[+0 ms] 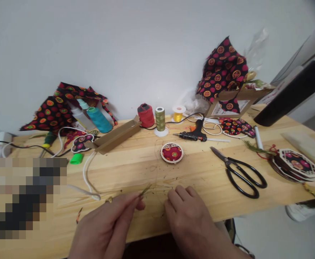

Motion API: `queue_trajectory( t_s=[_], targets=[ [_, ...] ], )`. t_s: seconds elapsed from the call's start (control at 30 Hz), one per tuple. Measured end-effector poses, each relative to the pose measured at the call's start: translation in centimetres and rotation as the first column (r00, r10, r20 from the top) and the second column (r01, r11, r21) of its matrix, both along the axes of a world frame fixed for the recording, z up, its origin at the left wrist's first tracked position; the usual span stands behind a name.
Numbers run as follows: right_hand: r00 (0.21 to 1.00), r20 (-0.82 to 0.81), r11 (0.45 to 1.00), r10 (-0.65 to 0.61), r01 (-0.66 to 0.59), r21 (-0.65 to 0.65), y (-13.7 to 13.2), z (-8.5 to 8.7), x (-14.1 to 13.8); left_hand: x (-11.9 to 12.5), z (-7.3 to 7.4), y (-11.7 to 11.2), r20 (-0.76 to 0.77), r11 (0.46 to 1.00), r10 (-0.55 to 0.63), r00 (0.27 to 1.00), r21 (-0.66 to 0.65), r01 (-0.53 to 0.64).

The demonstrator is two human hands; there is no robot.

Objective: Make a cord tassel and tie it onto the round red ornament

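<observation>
My left hand point(109, 225) pinches a small tuft of green thread point(146, 189) between thumb and fingertips, its loose ends pointing away from me. Close by on the right, my right hand point(191, 219) is curled with its fingers bent down at the tabletop; whatever they hold is hidden. Beyond both hands lies a round wooden-framed ornament point(171, 153) filled with red patterned fabric, touched by neither. Black-handled scissors point(239, 172) rest partly open to the right of my right hand. Thread scraps are scattered on the wood between the hands and the ornament.
Behind stand a red thread cone point(146, 116), a green thread spool point(160, 119) and a yellow spool point(178, 114). A black glue gun point(193, 133) lies nearby. An open cardboard tray point(118, 136) and a teal cone point(100, 120) are left; stacked octagonal ornaments point(299, 165) are right.
</observation>
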State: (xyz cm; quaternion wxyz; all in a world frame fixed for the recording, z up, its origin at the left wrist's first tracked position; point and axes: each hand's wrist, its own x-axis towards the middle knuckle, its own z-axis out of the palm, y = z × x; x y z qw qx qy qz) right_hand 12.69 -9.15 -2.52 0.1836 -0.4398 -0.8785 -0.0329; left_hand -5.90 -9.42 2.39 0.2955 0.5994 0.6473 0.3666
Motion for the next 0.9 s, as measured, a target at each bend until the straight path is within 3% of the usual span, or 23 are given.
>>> queue_trajectory(
  t_s=[0.07,0.17,0.27,0.33,0.47,0.67,0.9],
  targets=[
    [0.999,0.031,1.000,0.019,-0.019,-0.007,0.2,0.0,0.0,1.3,0.0,0.8,0.089,0.996,0.027,0.996,-0.085,-0.020],
    [0.996,-0.087,0.978,0.007,-0.025,-0.205,0.8,0.6,0.9,3.2,-0.4,2.0,0.237,0.984,0.077,0.968,-0.172,-0.036],
    [0.944,-0.314,0.887,-0.106,-0.053,-0.459,1.8,1.8,2.0,4.5,-1.3,2.7,0.329,0.958,0.072,0.942,-0.284,0.026],
    [0.897,-0.406,0.843,-0.174,-0.077,-0.532,2.5,2.5,2.5,4.9,-1.9,2.8,0.396,0.953,0.048,0.917,-0.292,0.077],
    [0.834,-0.507,0.832,-0.218,-0.112,-0.543,3.5,3.0,2.7,5.3,-2.4,2.5,0.477,0.943,0.083,0.875,-0.321,0.085],
    [0.802,-0.540,0.849,-0.255,-0.081,-0.522,4.1,2.5,2.3,5.4,-2.8,2.6,0.613,0.894,0.156,0.774,-0.420,0.153],
    [0.799,-0.544,0.868,-0.259,-0.054,-0.493,4.4,2.0,2.1,5.5,-2.8,2.5,0.627,0.896,0.151,0.764,-0.413,0.162]
  ],
)
